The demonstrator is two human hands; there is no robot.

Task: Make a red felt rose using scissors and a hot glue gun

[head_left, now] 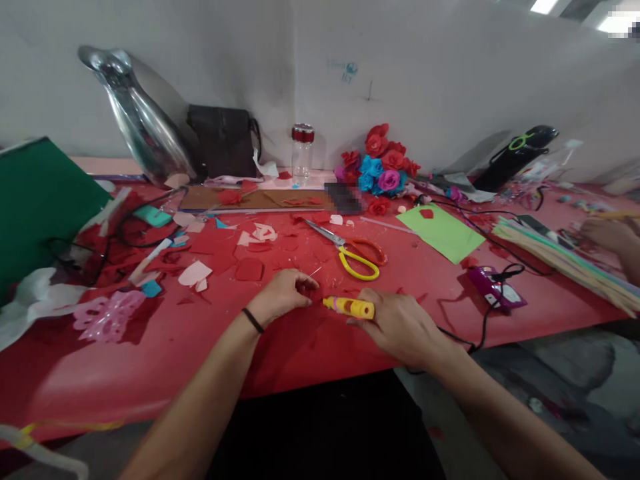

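Note:
My right hand [400,327] is wrapped round a yellow glue gun [353,307], whose nozzle points left. Close to that nozzle, my left hand [287,293], with a dark band at the wrist, has its fingers curled and pinched on a small red paper piece [309,285]. A thin pale stick or wire shows above these fingertips; whether it is held I cannot tell. Just beyond both hands lie scissors [357,257] with one yellow and one orange-red handle loop, blades toward the back left. Red paper petals [249,269] lie near my left hand.
Paper flowers [385,167], a glass jar [303,153] and a metal flask [145,120] stand at the back. Green paper [443,232], a purple box with cables [496,288] and pipe cleaners [560,260] lie right. Another person's hand [607,233] is far right. Pink scraps [195,273] lie left.

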